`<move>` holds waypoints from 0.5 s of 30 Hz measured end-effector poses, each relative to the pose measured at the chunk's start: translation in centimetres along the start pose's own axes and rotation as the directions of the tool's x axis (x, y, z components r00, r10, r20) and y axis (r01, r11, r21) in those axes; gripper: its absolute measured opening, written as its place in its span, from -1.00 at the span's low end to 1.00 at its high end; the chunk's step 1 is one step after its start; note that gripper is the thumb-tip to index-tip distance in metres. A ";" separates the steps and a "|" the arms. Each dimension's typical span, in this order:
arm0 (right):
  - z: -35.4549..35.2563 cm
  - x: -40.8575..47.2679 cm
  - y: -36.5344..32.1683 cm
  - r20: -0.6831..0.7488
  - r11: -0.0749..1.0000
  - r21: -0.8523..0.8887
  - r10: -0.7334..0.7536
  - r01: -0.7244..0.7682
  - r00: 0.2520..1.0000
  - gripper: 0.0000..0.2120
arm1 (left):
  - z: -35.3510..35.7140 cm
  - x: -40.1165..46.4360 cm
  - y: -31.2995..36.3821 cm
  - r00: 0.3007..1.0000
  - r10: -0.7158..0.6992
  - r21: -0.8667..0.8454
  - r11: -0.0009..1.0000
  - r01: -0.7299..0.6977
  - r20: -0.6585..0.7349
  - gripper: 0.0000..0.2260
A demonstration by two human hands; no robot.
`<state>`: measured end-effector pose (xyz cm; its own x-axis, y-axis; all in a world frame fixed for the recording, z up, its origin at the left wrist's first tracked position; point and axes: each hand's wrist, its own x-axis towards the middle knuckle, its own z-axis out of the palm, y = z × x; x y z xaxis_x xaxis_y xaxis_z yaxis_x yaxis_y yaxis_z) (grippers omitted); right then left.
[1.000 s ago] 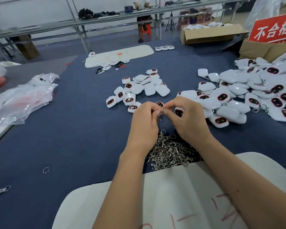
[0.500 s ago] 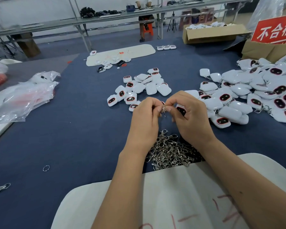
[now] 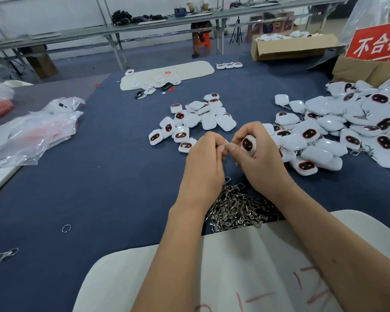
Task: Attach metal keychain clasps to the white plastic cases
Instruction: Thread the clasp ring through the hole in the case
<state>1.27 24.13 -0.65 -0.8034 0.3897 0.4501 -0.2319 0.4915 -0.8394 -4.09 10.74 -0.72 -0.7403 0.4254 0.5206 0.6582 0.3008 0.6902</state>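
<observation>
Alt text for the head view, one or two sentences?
Two bare hands meet over a blue table: the right hand holds a white plastic case, the left hand pinches a small metal ring beside it.

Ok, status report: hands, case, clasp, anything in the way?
Right hand grips a white case. Left hand pinches a ring at the case's edge; clasp itself hidden. Clasp pile below the wrists, nothing blocking.

The flat table covering (image 3: pixel 99 188) is dark navy blue. The rounded plastic cases (image 3: pixel 208 121) are glossy white, many with a black oval window rimmed in red. The tangled metal clasps (image 3: pixel 236 208) are shiny silver. The rectangular sign (image 3: pixel 376 42) is red with white characters.
</observation>
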 end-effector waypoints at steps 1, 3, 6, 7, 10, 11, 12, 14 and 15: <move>0.1 0.1 0.2 -0.001 0.998 0.032 0.056 -0.056 0.998 -0.80 | -0.1 0.0 -0.1 1.000 -0.001 0.004 1.000 0.001 0.003 -0.82; 0.2 0.2 0.6 -0.020 0.987 0.085 0.138 -0.136 0.990 -0.68 | -0.1 0.0 -0.3 1.000 -0.006 -0.001 1.000 0.006 0.027 -0.82; 0.2 0.3 0.9 -0.058 0.958 0.208 0.212 -0.196 0.975 -0.68 | 0.2 -0.1 -0.5 0.994 -0.040 -0.030 0.999 0.043 0.098 -0.83; 0.1 0.4 1.0 -0.078 0.950 0.235 0.230 -0.206 0.970 -0.72 | 0.3 -0.1 -0.6 0.992 -0.049 -0.040 0.998 0.054 0.118 -0.83; -0.1 0.7 1.1 -0.193 0.961 0.217 0.212 -0.169 0.958 -0.79 | 0.7 -0.2 -0.6 0.988 -0.048 -0.059 0.997 0.057 0.149 -0.82; -0.2 0.8 1.1 -0.221 0.971 0.196 0.183 -0.140 0.958 -0.82 | 0.8 -0.2 -0.6 0.987 -0.045 -0.059 0.997 0.055 0.155 -0.81; -0.1 0.8 1.1 -0.236 0.979 0.168 0.150 -0.112 0.960 -0.85 | 0.9 -0.2 -0.7 0.986 -0.046 -0.057 0.997 0.056 0.161 -0.80; -0.1 0.8 1.1 -0.230 0.990 0.118 0.102 -0.076 0.968 -0.87 | 0.9 -0.2 -0.8 0.984 -0.056 -0.051 0.997 0.065 0.171 -0.77; -0.1 0.8 1.1 -0.223 0.990 0.120 0.096 -0.070 0.970 -0.89 | 0.9 -0.2 -0.7 0.983 -0.059 -0.045 0.997 0.068 0.174 -0.76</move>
<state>0.44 25.07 -1.22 -0.6793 0.5988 0.4242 -0.2389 0.3662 -0.8994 -4.31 11.17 -1.78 -0.7426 0.5492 0.3834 0.5995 0.2899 0.7460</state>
